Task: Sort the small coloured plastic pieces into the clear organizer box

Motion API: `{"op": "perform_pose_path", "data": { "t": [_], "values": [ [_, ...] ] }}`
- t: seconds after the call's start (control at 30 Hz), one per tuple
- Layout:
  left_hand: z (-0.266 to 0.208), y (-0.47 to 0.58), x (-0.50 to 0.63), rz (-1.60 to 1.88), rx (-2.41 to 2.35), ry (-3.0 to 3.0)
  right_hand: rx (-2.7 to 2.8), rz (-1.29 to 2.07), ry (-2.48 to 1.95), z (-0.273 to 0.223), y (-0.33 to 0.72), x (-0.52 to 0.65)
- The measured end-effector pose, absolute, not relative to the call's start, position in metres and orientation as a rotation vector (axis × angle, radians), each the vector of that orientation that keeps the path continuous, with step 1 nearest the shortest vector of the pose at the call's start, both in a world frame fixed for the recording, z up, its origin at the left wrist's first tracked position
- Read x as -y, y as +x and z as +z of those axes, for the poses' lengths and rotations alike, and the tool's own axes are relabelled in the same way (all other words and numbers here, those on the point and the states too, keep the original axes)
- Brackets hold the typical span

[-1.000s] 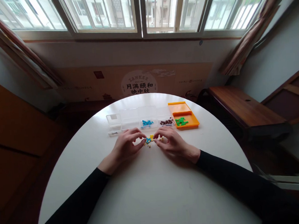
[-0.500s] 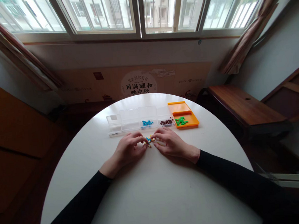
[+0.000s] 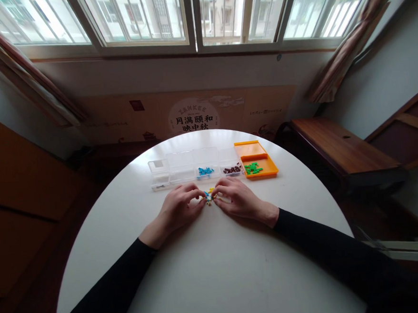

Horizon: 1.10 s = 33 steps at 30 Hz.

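Note:
My left hand (image 3: pixel 184 203) rests on the white table with thumb and index finger pinched at a small blue toy brick (image 3: pixel 206 194). Facing it, my right hand (image 3: pixel 237 197) is closed in a pinch too; the tiny piece at its fingertips is mostly hidden. Small yellow bricks (image 3: pixel 211 190) lie just behind and between the fingertips, and a few tan pieces (image 3: pixel 208 203) lie in front of them. The pieces are too small for their exact shape to show.
Beyond my hands stand clear plastic boxes (image 3: pixel 180 161) with raised lids; they hold blue bricks (image 3: pixel 205 172) and dark brown bricks (image 3: pixel 233 169). An orange box (image 3: pixel 270 165) with green bricks (image 3: pixel 253 168) stands at the right. The round table (image 3: pixel 217 270) faces a window wall.
My fingertips have shifted slightly, with a small gap now showing between the two pinches. More of the yellow bricks shows behind them. The boxes have stayed in place.

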<state>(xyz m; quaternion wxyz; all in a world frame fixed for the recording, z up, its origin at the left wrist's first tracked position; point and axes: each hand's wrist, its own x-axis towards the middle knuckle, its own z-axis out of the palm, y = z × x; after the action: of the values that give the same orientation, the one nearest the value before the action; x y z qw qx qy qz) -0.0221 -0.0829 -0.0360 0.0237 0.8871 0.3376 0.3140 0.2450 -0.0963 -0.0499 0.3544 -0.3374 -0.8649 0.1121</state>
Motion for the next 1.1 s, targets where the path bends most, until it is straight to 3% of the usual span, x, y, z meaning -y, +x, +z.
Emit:
{"op": "perform_pose_path", "data": {
  "t": [1.1],
  "values": [
    [-0.0343, -0.0217, 0.0829, 0.945, -0.963, 3.030, 2.214, 0.273, -0.937, -0.0485, 0.2436, 0.0971]
  ]
}}
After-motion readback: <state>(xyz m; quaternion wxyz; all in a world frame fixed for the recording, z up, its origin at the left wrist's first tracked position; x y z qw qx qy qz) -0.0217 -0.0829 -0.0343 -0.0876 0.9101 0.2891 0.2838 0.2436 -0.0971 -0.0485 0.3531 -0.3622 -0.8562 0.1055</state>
